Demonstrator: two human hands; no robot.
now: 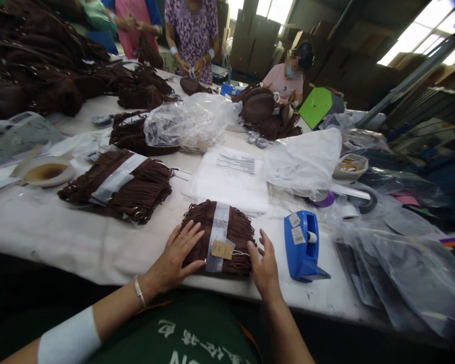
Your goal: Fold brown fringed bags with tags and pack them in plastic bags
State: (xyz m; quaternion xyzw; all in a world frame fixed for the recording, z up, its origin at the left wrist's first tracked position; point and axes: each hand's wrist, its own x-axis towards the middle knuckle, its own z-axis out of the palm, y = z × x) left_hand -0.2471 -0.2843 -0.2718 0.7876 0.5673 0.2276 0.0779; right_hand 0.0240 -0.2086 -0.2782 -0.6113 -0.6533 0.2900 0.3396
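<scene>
A brown fringed bag (pixel 240 227) lies flat at the table's front edge, with a pale plastic band around its middle. A tan paper tag (pixel 222 249) on a white string rests on the band. My left hand (pixel 184 247) lies on the bag's left side with its fingers spread. At the right end of the fringe is my right hand (pixel 264 263), fingers apart and slightly curled; whether it touches the fringe I cannot tell. Just right of that hand stands a blue tape dispenser (pixel 302 247). Another banded fringed bag (pixel 144 187) lies to the left.
Behind the bag lies a stack of white printed plastic bags (pixel 231 177). A tape roll (pixel 47 171) sits at the left, and clear plastic sheets (pixel 405 268) cover the right. Brown bags (pixel 41 76) are heaped at the back left. Several people stand or sit across the table (pixel 129 247).
</scene>
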